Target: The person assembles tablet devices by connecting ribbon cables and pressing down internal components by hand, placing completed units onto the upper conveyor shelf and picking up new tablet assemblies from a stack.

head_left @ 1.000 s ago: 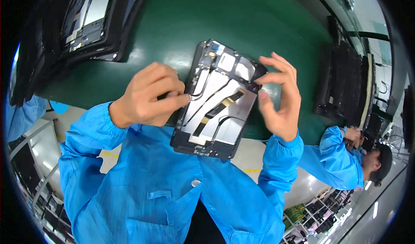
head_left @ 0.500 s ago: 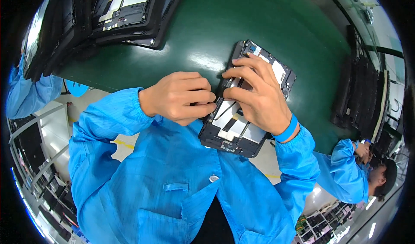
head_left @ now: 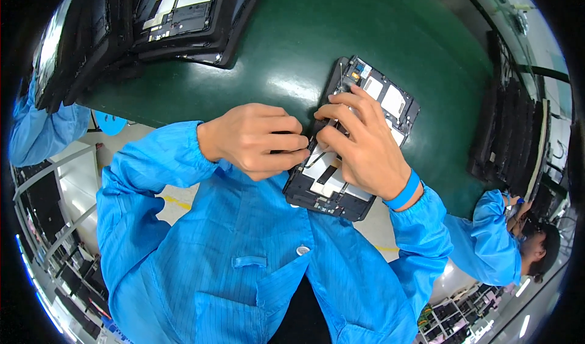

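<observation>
An opened tablet (head_left: 320, 172) lies tilted at the table's front edge, its lower end reaching past it. Black frame, white panels and small circuit parts show on its face. My right hand (head_left: 370, 146) lies across the tablet's middle, fingers bent and their tips at its left long edge. At that same edge my left hand (head_left: 253, 141) is closed, thumb and fingertips pinched together. Whatever is between those left fingertips is hidden. A blue band circles my right wrist.
The green tabletop (head_left: 292, 33) stretches beyond the tablet. Dark trays or frames with opened tablets (head_left: 183, 21) are piled at the far left. More dark panels (head_left: 509, 124) stand in a row at the right. A co-worker in blue (head_left: 487, 240) sits at the right.
My right fingers have slid slightly down the tablet, baring more of its upper end. The left hand has shifted a little to the right along with the tablet's lower end.
</observation>
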A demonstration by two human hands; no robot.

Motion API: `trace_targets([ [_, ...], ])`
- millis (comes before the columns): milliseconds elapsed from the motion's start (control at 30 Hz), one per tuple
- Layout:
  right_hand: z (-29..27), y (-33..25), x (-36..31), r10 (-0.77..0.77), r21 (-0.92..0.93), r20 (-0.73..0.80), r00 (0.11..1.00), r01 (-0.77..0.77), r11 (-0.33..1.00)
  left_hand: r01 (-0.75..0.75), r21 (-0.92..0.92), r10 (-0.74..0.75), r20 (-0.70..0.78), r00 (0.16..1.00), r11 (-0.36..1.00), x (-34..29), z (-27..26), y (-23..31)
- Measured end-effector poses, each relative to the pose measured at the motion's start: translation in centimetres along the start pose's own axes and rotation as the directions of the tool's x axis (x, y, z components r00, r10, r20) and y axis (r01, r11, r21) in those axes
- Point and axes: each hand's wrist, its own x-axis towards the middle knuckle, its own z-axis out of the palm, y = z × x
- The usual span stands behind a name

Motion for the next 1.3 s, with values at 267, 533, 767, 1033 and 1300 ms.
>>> trace_targets([
  [267, 1.1, 0.3, 0.3, 0.011, -0.183, -0.166, 0.986, -0.042, 0.982, -0.21, 0.043, 0.211, -0.021, 0.977, 0.977, 0.8, 0.5, -1.6],
  [533, 1.1, 0.4, 0.1, 0.117, -0.003, -0.271, 0.956, -0.122, 0.993, -0.279, 0.027, 0.278, 0.027, 0.96, 0.96, 1.8, 0.5, -3.3],
  [767, 1.4, 1.4, -0.6, 0.145, -0.082, -0.36, 0.921, -0.187, 0.979, -0.247, 0.017, 0.245, 0.071, 0.967, 0.969, 2.5, 0.2, -4.9],
  [1033, 1.9, 1.7, -0.7, 0.159, -0.04, -0.405, 0.9, -0.191, 0.981, -0.222, 0.076, 0.218, 0.053, 0.975, 0.972, 3.1, 0.3, -5.1],
  [1300, 1.8, 1.7, -0.7, 0.177, -0.028, -0.4, 0.899, -0.205, 0.978, -0.248, 0.053, 0.245, 0.061, 0.968, 0.967, 3.4, 0.1, -5.3],
])
